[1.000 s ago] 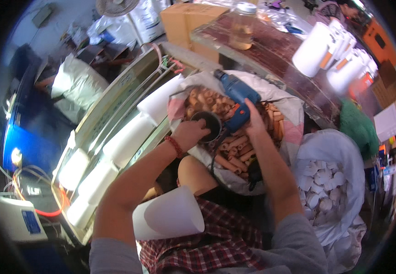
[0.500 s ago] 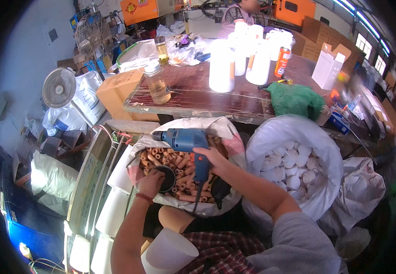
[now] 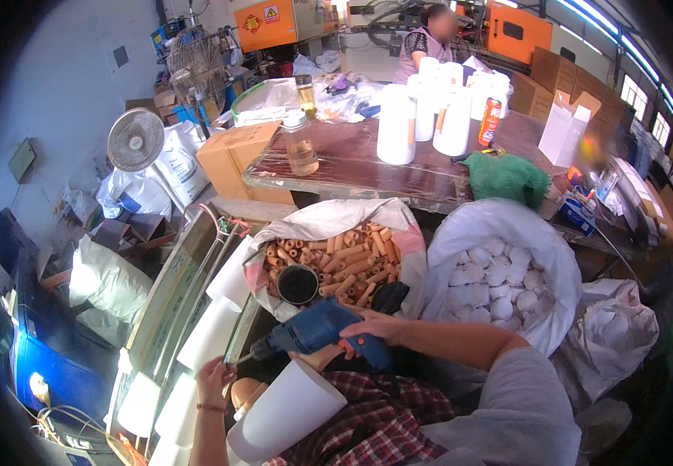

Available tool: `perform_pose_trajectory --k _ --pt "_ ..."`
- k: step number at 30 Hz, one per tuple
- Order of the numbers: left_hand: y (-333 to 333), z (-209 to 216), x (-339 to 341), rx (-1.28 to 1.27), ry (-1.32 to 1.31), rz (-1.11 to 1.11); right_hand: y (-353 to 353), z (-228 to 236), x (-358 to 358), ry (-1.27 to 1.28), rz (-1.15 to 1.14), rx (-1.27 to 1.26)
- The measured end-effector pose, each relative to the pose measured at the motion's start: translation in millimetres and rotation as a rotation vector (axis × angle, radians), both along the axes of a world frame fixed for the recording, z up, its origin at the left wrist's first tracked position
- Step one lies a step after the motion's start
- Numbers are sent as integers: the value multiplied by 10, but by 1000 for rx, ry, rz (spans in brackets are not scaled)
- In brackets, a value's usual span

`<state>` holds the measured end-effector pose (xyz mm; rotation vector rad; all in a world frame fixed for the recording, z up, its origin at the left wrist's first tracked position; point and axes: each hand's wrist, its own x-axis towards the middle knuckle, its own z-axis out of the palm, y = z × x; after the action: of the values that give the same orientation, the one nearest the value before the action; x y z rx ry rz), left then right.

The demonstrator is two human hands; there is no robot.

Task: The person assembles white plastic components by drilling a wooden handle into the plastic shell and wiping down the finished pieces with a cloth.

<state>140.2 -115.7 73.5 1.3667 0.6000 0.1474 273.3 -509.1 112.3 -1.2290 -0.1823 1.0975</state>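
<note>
My right hand [image 3: 373, 326] is wrapped round the handle of a blue power drill [image 3: 317, 323], its nose pointing down and left. At the tip of the bit, the fingers of my left hand [image 3: 215, 379] are pinched together; whatever they hold is too small to make out. A white cylinder [image 3: 290, 412] lies tilted across my lap, below the drill. Beyond the drill, a round cup [image 3: 298, 285] with small dark bits inside rests among tan tubular pieces [image 3: 346, 260] in an open sack [image 3: 336, 213].
On the right stands a white sack [image 3: 460, 233] of white round pieces. More white cylinders [image 3: 208, 340] lean along a frame at my left. The dark table [image 3: 356, 167] ahead bears white cylinders, a jar [image 3: 299, 144] and green netting [image 3: 507, 180]. A person [image 3: 425, 43] is behind it.
My left hand has left the cup in the sack and moved down to the drill's tip. The drill has come nearer to me and tilted downward to the left, still in my right hand.
</note>
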Motion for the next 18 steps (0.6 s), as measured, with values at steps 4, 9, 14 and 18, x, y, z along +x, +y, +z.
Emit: perform_pose_trajectory --k 4,9,14,18 --pt "116 -232 -557 -106 9 94 157 -455 -192 76 35 -91" --pt "79 -376 -739 -219 18 160 180 -685 -222 172 78 -128" --pt "100 -472 -667 -225 -34 181 184 -784 -156 138 78 -167" --pt "106 -435 -649 -290 -67 169 174 -829 -116 148 106 -131"
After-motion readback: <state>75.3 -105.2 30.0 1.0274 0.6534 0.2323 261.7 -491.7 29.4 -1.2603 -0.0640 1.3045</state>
